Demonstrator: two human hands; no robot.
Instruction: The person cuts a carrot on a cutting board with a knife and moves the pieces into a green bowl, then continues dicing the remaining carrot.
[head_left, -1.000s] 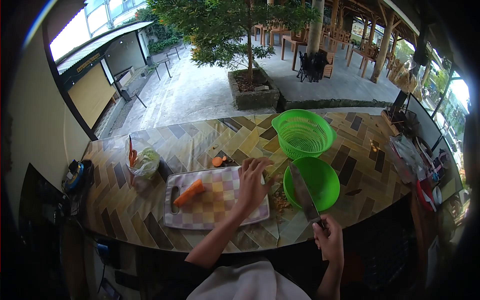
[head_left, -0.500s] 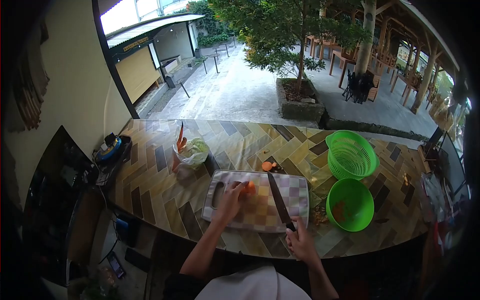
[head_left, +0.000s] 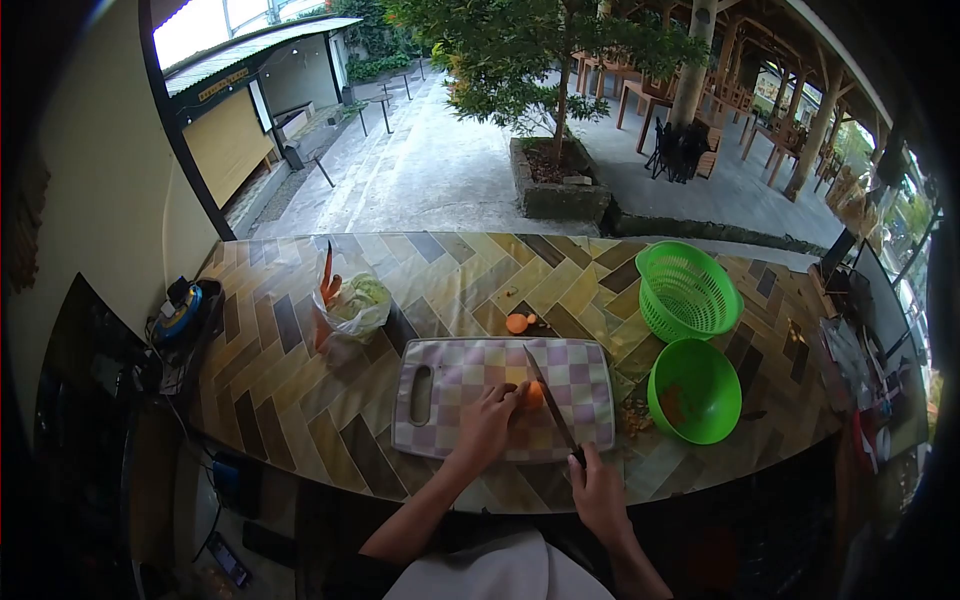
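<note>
A checkered cutting board [head_left: 440, 430] with a handle slot lies on the table before me. My left hand [head_left: 487, 425] grips a short piece of carrot [head_left: 533, 397] on the board, fingertips curled at its left side. In my right hand [head_left: 600, 490] is a kitchen knife [head_left: 555, 405], held by its dark handle. The blade points away from me and lies close along the carrot's right side; whether it touches cannot be made out. Beyond the board's far edge sit cut carrot ends [head_left: 517, 323].
Right of the board stand a green bowl [head_left: 722, 415] with orange bits inside and a green colander [head_left: 680, 290]. A plastic bag [head_left: 360, 310] with carrots and a pale green vegetable lies at the back left. Peel scraps [head_left: 634, 415] lie beside the board.
My left hand has moved right with the carrot toward the middle of the board. The knife's blade has come closer to the carrot. The whole view has shifted slightly.
</note>
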